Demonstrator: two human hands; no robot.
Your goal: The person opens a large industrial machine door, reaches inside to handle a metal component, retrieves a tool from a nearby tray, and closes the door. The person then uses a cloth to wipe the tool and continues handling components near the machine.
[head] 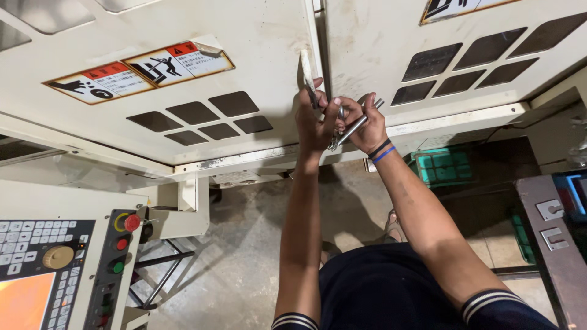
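My left hand (315, 119) is wrapped around the lower end of a white door handle (306, 66) on the left cream machine door (244, 55). My right hand (364, 125) sits just beside it and grips a slim metal rod-shaped tool (358, 125) that points up to the right. A small bunch of metal keys (334, 142) hangs between the two hands. Black and blue bands circle my right wrist. The seam between the two doors runs right above my hands.
A control panel (58, 269) with a grey keypad, yellow dial, red stop button and orange screen stands at lower left. A green crate (441, 166) lies on the concrete floor under the right door (440, 55). A dark metal bench (553, 232) is at right.
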